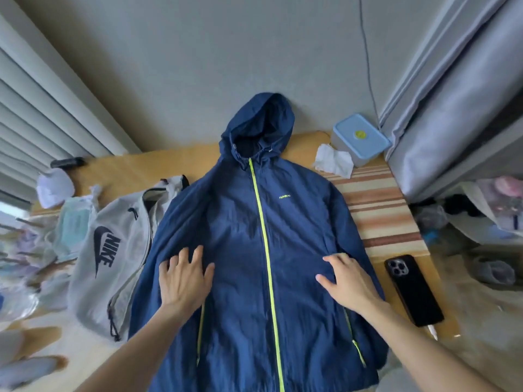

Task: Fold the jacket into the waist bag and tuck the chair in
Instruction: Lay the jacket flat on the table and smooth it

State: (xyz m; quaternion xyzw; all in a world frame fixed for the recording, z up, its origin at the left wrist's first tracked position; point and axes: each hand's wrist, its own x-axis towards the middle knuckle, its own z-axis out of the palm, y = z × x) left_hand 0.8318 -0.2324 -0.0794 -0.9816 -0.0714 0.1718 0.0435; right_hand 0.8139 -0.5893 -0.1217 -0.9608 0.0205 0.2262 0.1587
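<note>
Jacket (254, 250): flat, zipped, long axis hood-away along the desk (169, 162); both hands (185, 278) (349, 281) released, palms pressing it; waist bag (113, 250) alongside, nearer the left hand.

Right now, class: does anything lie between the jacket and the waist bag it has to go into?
Nothing visible does. The navy jacket lies flat on the table, and its sleeve edge meets or overlaps the grey waist bag beside it. The left hand and right hand rest open on the jacket. The phone lies on the opposite side.
</note>
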